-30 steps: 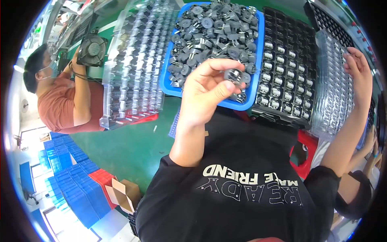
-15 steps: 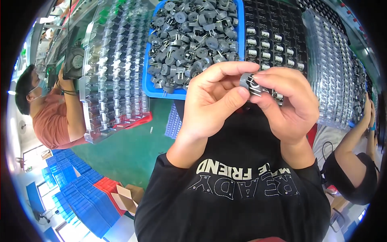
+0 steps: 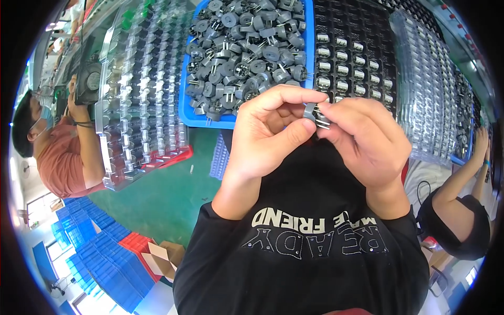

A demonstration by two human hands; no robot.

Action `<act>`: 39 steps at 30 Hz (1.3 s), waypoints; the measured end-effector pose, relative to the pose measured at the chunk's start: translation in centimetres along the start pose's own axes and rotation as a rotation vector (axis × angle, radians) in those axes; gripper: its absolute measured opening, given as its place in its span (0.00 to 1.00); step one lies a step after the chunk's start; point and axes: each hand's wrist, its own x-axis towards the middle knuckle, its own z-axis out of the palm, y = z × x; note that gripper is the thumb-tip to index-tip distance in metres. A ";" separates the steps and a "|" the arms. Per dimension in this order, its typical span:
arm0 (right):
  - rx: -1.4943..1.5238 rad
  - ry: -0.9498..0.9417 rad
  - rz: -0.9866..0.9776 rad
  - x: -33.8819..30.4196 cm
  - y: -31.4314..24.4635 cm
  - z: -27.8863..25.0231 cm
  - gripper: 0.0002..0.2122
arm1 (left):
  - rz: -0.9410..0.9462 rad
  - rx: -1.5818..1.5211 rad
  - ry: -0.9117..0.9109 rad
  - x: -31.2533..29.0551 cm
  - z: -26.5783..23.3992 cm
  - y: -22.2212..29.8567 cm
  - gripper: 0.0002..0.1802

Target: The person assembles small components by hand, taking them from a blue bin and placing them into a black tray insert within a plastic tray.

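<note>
A round grey plug part with metal pins (image 3: 310, 111) is held up in front of my chest. My left hand (image 3: 265, 131) pinches its grey body between thumb and forefinger, the other fingers curled behind. My right hand (image 3: 367, 139) is closed at the pin side, thumb and fingertips pressed against the part. The fingers partly cover it, and I cannot make out whether the right fingertips also hold a small piece. Just beyond my hands stands a blue bin (image 3: 210, 122) heaped with similar grey pinned parts (image 3: 229, 52).
Right of the bin lies a black tray (image 3: 367, 26) with silver cylinders (image 3: 342, 69) in some pockets. Clear plastic trays are stacked at left (image 3: 139, 100) and right (image 3: 428, 84). One person (image 3: 68, 163) works at the left, another (image 3: 457, 210) at the right.
Both hands and the part have shifted slightly left in the picture, along with the whole scene. The part is turned a little, its pins pointing more to the right.
</note>
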 end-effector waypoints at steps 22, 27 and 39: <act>-0.659 -0.496 0.364 2.9 16.8 -4.9 0.04 | 0.164 1.400 0.089 -1.7 -3.4 2.2 0.28; -0.643 -0.585 0.306 3.8 16.8 -5.8 0.08 | 0.207 1.466 0.142 -0.9 -2.2 0.5 0.27; -0.758 -0.126 0.935 1.4 20.4 -21.1 0.18 | 0.147 1.603 0.222 2.1 -1.8 0.4 0.20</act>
